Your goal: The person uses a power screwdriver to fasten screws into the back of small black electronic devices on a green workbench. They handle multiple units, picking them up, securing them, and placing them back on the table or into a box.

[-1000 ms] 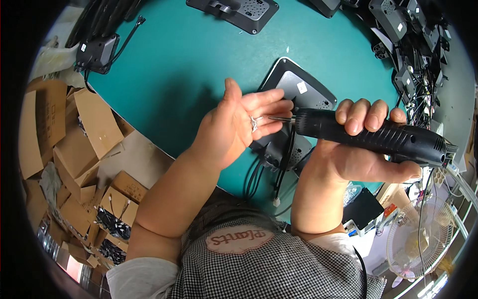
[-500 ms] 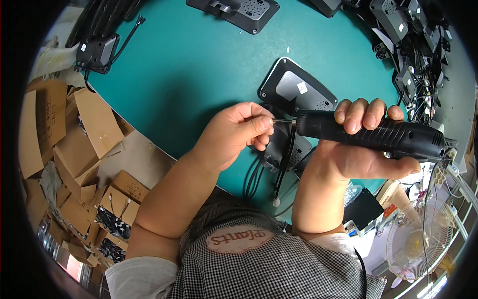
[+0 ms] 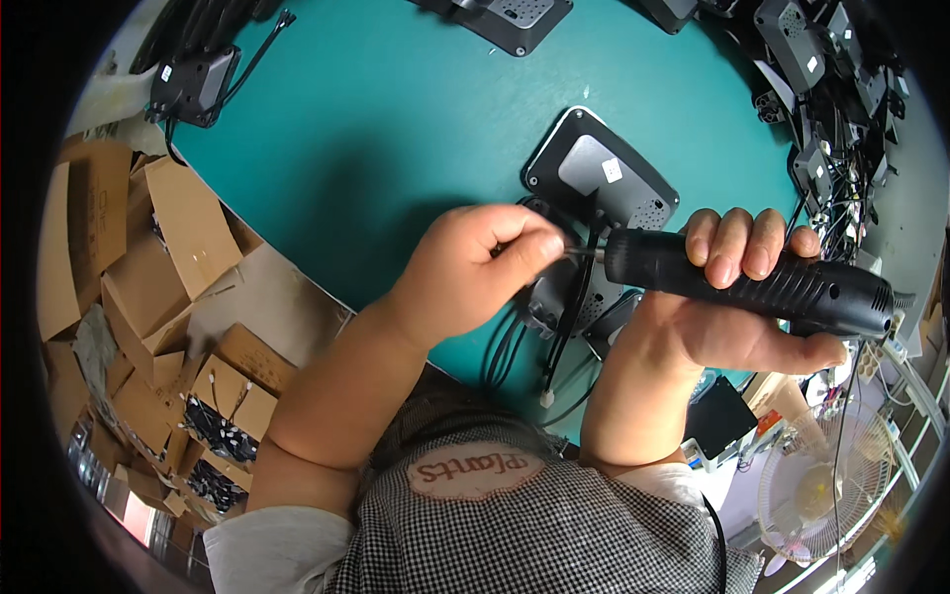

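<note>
Your right hand grips a black electric screwdriver right of center, your left hand pinches its bit, apparently not yet on the dark panel above mid-frame.

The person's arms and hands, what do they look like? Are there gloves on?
No gloves show: the left hand and right hand look bare. The left forearm and right forearm are uncovered too, with nothing seen around the wrists. Higher up, there are short, pale, plain sleeves.
</note>
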`<state>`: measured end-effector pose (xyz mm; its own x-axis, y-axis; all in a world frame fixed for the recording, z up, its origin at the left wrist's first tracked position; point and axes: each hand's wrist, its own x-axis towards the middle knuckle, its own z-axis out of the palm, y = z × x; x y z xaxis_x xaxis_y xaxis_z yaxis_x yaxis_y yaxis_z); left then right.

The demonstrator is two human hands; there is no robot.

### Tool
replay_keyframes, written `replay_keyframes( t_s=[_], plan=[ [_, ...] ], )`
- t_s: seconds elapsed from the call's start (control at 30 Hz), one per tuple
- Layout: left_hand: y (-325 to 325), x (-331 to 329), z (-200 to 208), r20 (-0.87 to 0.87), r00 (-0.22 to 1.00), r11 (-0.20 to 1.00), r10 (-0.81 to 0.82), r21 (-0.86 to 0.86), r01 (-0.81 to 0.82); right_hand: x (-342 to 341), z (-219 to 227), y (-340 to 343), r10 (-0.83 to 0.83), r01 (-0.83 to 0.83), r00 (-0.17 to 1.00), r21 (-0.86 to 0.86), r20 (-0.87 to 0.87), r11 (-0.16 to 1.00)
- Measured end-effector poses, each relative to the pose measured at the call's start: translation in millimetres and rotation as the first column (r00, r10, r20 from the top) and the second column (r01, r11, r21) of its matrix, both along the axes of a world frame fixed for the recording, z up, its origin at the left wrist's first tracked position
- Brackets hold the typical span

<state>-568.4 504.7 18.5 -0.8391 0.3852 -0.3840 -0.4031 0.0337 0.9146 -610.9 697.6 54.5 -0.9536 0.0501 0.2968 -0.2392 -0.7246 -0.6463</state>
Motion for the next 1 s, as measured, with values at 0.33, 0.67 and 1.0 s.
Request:
replay_keyframes(
  t_s=[0.33, 0.67, 1.0],
  plan=[
    [-9.9, -39.7, -32.0, -0.529, 0.831, 0.852, -0.173, -0.503, -0.143, 1.9, -34.4, -29.1, -0.169, 0.212, 0.970, 0.270, -0.174, 0.939],
    [-9.8, -53.8, -45.5, -0.583, 0.737, 0.810, -0.343, -0.580, -0.083, -6.6, -35.4, -41.6, -0.044, 0.142, 0.963, 0.361, -0.266, 0.922],
    [-10.7, -53.8, -47.6, -0.570, 0.746, 0.810, -0.343, -0.582, -0.073, -9.2, -33.1, -36.1, -0.042, 0.130, 0.965, 0.331, -0.258, 0.935]
  ],
)
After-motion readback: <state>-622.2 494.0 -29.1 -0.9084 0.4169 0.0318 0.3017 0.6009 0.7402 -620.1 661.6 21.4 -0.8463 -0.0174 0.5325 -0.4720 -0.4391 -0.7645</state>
